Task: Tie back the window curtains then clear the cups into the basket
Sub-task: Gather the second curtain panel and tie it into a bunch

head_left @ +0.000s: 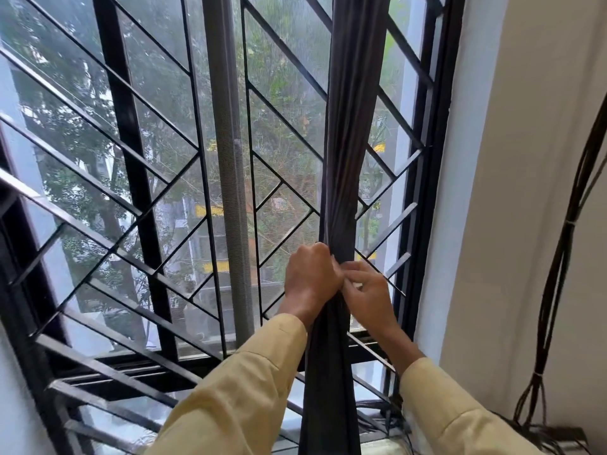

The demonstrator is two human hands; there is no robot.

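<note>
A black metal window grille (pixel 131 133) with slanting bars fills the space to the left of the hands and above them; green trees and buildings show blurred through the glass behind it. Just left of the hands, a grey ribbed vertical post (pixel 230 165) runs up the middle of the window.

The left hand (pixel 312 277) reaches up from a pale yellow sleeve (pixel 246 389). Its fingers are curled into a fist round a dark grey fabric curtain (pixel 348 126), squeezing it into a narrow rope. The curtain hangs from above the frame, passes between the two hands, and falls straight down between the forearms to the bottom edge.

The right hand (pixel 368 293) touches the left, just beside it on the curtain's right side. Its thumb and forefinger pinch at the bunched fabric, the other fingers loosely bent. Something small and pale shows between its fingers; what it is cannot be told.

Right of the hands stands the black window frame, then a plain white wall (pixel 492 159). Farthest right, a bundle of dark cables (pixel 558 257) hangs down the wall and fans out near the bottom.
</note>
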